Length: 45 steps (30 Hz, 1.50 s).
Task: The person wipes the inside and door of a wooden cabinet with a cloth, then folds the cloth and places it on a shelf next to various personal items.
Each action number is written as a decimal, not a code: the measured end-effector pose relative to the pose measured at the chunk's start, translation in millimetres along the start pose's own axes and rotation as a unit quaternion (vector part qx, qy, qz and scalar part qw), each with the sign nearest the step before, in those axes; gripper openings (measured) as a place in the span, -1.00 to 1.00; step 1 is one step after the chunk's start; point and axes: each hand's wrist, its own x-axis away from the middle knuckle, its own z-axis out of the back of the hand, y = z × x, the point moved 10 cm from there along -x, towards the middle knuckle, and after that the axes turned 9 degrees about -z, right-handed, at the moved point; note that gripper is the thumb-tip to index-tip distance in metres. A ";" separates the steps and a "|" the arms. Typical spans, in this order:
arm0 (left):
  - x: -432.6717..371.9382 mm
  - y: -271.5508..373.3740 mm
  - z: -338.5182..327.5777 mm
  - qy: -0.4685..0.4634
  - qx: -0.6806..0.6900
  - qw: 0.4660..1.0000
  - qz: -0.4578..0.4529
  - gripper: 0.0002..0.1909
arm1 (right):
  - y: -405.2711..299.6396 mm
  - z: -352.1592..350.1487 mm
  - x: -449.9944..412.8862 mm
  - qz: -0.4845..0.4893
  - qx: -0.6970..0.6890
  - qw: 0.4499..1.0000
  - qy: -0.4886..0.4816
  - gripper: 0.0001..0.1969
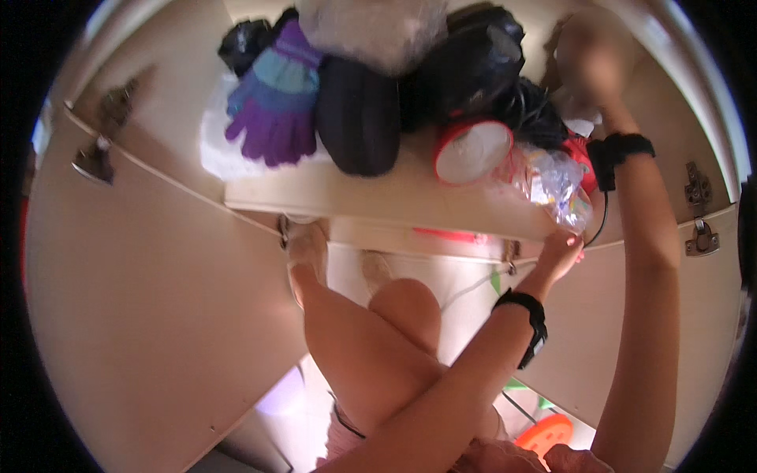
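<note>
Inside a cabinet, my right hand (pixel 594 68) reaches to the back right of the shelf; it is blurred, and what it touches cannot be told. At the shelf's front right edge, my left hand (pixel 562 251) has its fingertips against a clear plastic bag (pixel 556 183) with coloured marks, its grip partly hidden. Left of that bag, a red-rimmed round container (pixel 475 152) lies with its pale end facing me. Black plastic bags (pixel 473 65) are heaped behind it. A red object (pixel 579 156) shows beside my right wrist.
A purple and blue knit glove (pixel 278 100) and a dark rounded case (pixel 359 118) lie on the shelf (pixel 355 195). Open cabinet doors (pixel 148 284) with metal hinges (pixel 702 236) flank me. An orange stool top (pixel 544 437) stands low behind; a cable runs from my right wrist.
</note>
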 end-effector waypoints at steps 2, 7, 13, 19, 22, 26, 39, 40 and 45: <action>0.3 -11.5 -4.1 -0.010 0.025 0.999 0.018 -0.71 | 12.7 0.9 -0.5 -0.035 -0.005 0.999 -0.023 -0.59; -2.5 -13.0 2.7 0.005 0.060 0.997 0.056 -0.77 | -26.7 41.7 11.0 -0.185 -0.364 0.906 -0.112 -0.72; -9.0 -14.3 -9.9 -0.037 -0.041 0.998 0.010 -0.74 | 45.9 41.1 -36.5 -0.123 -0.158 0.980 -0.008 -0.52; 20.0 21.0 19.3 0.110 -0.169 0.979 -0.004 -0.75 | -6.6 56.1 -15.4 -0.075 -0.224 0.971 0.037 -0.54; 27.3 23.4 24.9 0.181 -0.170 0.969 -0.001 -0.75 | -26.8 53.6 -19.8 -0.036 -0.227 0.973 0.007 -0.65; 20.3 23.0 29.8 0.218 -0.197 0.956 -0.014 -0.75 | -47.1 57.3 -19.6 0.030 -0.198 0.980 0.018 -0.72; 24.1 22.9 19.6 0.212 -0.172 0.962 -0.025 -0.77 | -53.3 40.5 -21.8 0.154 -0.266 0.951 -0.004 -0.74; 21.6 25.7 26.8 0.197 -0.164 0.966 -0.040 -0.76 | -94.1 44.4 8.9 0.217 -0.038 0.975 0.031 -0.76; 23.1 21.2 25.5 0.221 -0.172 0.960 -0.019 -0.74 | -79.0 33.9 3.8 0.084 -0.059 0.995 -0.021 -0.75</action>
